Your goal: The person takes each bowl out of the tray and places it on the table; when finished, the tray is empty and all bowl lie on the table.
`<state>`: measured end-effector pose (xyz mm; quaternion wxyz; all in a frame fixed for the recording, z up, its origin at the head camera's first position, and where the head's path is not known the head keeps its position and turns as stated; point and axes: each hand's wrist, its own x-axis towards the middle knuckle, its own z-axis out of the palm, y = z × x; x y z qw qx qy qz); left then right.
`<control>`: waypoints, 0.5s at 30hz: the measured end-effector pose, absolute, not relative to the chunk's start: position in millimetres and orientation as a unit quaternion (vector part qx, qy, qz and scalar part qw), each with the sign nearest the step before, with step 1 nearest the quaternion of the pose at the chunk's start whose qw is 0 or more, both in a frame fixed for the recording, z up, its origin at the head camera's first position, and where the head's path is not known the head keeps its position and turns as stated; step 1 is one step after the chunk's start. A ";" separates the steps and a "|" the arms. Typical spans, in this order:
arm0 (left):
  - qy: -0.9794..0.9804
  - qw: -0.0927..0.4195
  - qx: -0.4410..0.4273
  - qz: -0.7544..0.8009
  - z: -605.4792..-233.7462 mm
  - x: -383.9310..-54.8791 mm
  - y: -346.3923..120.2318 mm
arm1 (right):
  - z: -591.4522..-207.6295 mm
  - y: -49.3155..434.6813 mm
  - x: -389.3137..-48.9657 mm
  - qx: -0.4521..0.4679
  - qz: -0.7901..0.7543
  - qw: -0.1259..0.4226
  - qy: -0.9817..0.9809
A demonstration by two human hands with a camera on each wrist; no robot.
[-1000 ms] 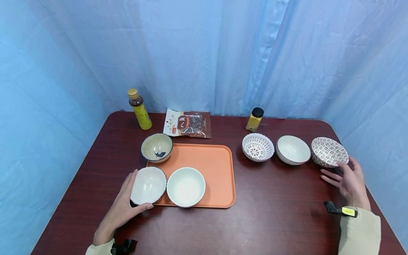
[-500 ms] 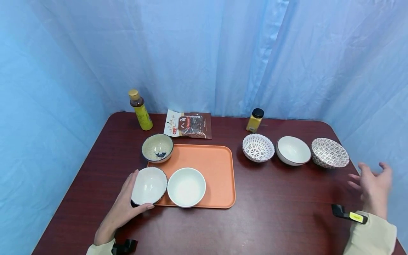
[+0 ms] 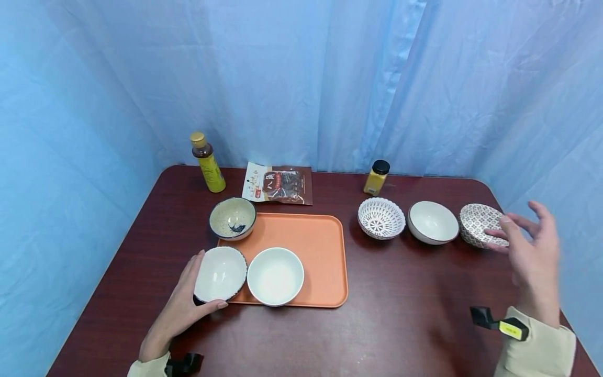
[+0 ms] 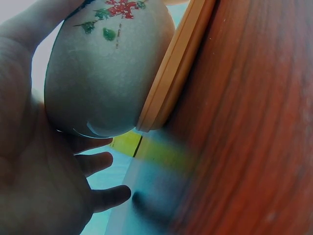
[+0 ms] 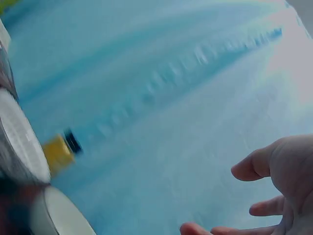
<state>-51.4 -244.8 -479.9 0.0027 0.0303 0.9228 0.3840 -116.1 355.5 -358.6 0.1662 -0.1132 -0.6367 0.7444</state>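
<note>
A: Head view first: what is nearest?

B: The left hand (image 3: 181,309) is lying on the bench (image 3: 400,324) at the near left, thumb and fingers curling round a white bowl (image 3: 220,274) with a dark rim. That bowl is sitting at the near left corner of the orange tray (image 3: 320,246), partly over its edge.

A: Is the left wrist view agreeing?

B: Yes. There the bowl (image 4: 105,73) is filling the palm (image 4: 34,161), its outside showing a red and green flower pattern, and it is resting against the tray edge (image 4: 171,73).

A: And the right hand?

B: The right hand (image 3: 529,251) is hovering above the bench at the far right, fingers spread and gripping nothing. In the head view its fingertips are overlapping the patterned dish (image 3: 480,222); whether they are touching it I cannot tell. The right wrist view is blurred, showing only loose fingers (image 5: 274,181) against the blue curtain.

A: What else is lying around?

B: A plain white bowl (image 3: 275,276) is sitting on the tray just beside the held one. Farther back, a speckled bowl (image 3: 233,218) is sitting at the tray's far left corner. To the right, a lattice bowl (image 3: 381,218) and a white bowl with a brown outside (image 3: 433,222) are standing in a row with the patterned dish. At the far edge a bottle (image 3: 207,162), a packet (image 3: 278,184) and a yellow jar (image 3: 376,177) are standing before the curtain (image 3: 301,78).
</note>
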 end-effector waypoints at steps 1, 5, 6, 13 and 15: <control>0.922 0.002 0.031 0.385 -480.1 -51.5 -244.9 | -357.6 348.4 -115.8 -0.092 0.749 0.153 -0.639; 0.922 0.001 0.033 0.387 -480.5 -51.7 -244.9 | -358.0 316.5 -118.6 -0.039 0.732 0.110 -0.671; 0.921 0.000 0.033 0.387 -480.6 -51.7 -245.0 | -359.5 308.4 -120.3 -0.026 0.723 0.099 -0.683; 0.923 0.002 0.033 0.384 -480.2 -51.8 -245.2 | -380.9 249.6 -129.8 0.019 0.643 0.009 -0.765; 0.923 0.001 0.034 0.383 -480.1 -51.9 -245.3 | -389.3 230.4 -129.9 0.022 0.623 -0.019 -0.781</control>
